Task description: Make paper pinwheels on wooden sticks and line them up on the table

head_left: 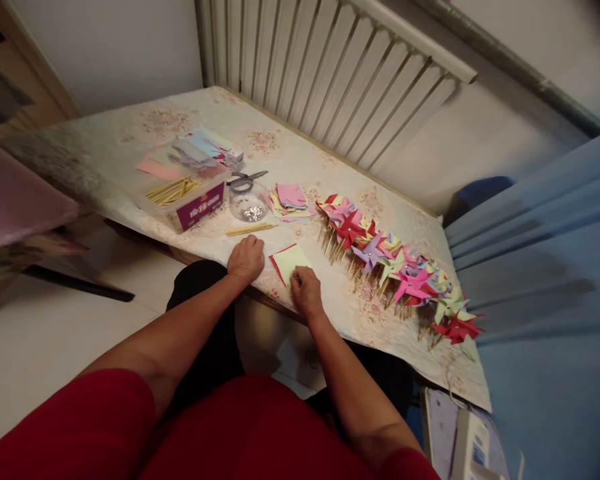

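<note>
On the near edge of the table rests my left hand (247, 259), its fingers curled under, so I cannot see whether anything is in them. A few thin wooden sticks (251, 229) lie just beyond it. My right hand (307, 292) is closed in a pinch at the near right corner of a pale yellow-green paper square (290, 259). Red paper shows along that square's left edge, underneath. What the right fingertips pinch is too small to name. A clear round tub (249, 200) of small shiny metal pieces stands beyond the sticks, with dark-handled scissors (247, 180) across its rim.
Several finished paper pinwheels (370, 252) on sticks lie in a row at the right. A stack of coloured paper squares (291, 197) lies beyond my hands. At the left stands a plastic box (200, 208) of sticks. A radiator (320, 73) and a blue curtain (545, 267) border the table.
</note>
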Action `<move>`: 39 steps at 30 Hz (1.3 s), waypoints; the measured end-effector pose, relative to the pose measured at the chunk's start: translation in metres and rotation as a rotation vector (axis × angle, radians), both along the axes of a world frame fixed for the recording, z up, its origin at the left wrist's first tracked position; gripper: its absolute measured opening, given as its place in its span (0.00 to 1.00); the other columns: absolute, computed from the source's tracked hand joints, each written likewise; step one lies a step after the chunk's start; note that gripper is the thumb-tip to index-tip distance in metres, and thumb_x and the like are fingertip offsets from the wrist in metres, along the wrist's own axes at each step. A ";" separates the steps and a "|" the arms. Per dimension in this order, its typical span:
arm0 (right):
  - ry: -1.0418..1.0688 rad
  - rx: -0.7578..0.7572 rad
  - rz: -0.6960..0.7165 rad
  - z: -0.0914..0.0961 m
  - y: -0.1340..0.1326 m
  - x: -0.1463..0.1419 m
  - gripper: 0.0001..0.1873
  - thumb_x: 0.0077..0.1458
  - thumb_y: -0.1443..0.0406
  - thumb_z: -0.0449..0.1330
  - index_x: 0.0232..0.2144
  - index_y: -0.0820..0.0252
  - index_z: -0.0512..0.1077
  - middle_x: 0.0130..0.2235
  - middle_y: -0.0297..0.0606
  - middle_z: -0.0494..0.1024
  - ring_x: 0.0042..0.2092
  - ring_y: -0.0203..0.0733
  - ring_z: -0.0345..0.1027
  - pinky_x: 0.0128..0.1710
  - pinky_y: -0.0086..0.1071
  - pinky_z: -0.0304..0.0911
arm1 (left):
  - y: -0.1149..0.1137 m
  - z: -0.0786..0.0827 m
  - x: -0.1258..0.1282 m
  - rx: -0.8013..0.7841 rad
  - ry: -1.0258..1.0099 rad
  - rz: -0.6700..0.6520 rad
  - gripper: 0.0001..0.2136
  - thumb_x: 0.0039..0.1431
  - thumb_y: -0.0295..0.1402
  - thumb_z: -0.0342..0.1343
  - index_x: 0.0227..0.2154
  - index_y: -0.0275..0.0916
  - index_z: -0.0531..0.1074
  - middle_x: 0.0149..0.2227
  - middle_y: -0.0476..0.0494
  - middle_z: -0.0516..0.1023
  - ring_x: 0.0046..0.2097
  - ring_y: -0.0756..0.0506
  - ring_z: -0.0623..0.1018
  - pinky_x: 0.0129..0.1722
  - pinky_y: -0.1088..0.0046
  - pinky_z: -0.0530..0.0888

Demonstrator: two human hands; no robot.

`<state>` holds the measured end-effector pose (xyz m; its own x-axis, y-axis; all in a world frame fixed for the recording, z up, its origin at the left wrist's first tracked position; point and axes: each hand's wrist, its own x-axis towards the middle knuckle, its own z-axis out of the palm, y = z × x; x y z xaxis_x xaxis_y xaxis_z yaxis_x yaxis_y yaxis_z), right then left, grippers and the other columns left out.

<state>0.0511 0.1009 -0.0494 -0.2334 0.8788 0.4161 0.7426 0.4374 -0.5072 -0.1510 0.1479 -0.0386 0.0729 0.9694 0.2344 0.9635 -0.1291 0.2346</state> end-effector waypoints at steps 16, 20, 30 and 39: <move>0.152 -0.055 0.002 -0.003 0.003 0.004 0.08 0.53 0.72 0.53 0.27 0.55 0.69 0.37 0.40 0.77 0.44 0.45 0.69 0.50 0.38 0.63 | -0.001 0.002 0.000 -0.010 -0.005 0.003 0.11 0.62 0.29 0.45 0.40 0.37 0.72 0.43 0.33 0.71 0.47 0.37 0.71 0.45 0.60 0.67; 0.132 -0.065 -0.002 -0.002 0.004 0.004 0.07 0.53 0.72 0.54 0.26 0.56 0.68 0.36 0.39 0.77 0.42 0.44 0.68 0.48 0.37 0.63 | -0.001 0.001 0.000 -0.007 -0.004 0.002 0.10 0.61 0.29 0.46 0.40 0.37 0.72 0.44 0.33 0.71 0.47 0.37 0.71 0.44 0.60 0.67; 0.139 -0.068 -0.006 -0.004 0.004 0.003 0.07 0.55 0.70 0.54 0.27 0.56 0.69 0.34 0.37 0.75 0.41 0.43 0.67 0.46 0.36 0.63 | -0.001 0.002 0.000 -0.010 -0.007 0.005 0.10 0.61 0.29 0.46 0.39 0.37 0.72 0.43 0.34 0.71 0.46 0.36 0.71 0.44 0.60 0.67; 0.106 -0.039 -0.033 -0.005 0.004 0.000 0.08 0.56 0.69 0.54 0.26 0.55 0.69 0.34 0.38 0.76 0.41 0.43 0.67 0.47 0.37 0.63 | -0.001 0.000 0.000 0.003 -0.018 0.010 0.11 0.62 0.29 0.45 0.40 0.37 0.72 0.43 0.33 0.71 0.46 0.36 0.71 0.44 0.59 0.67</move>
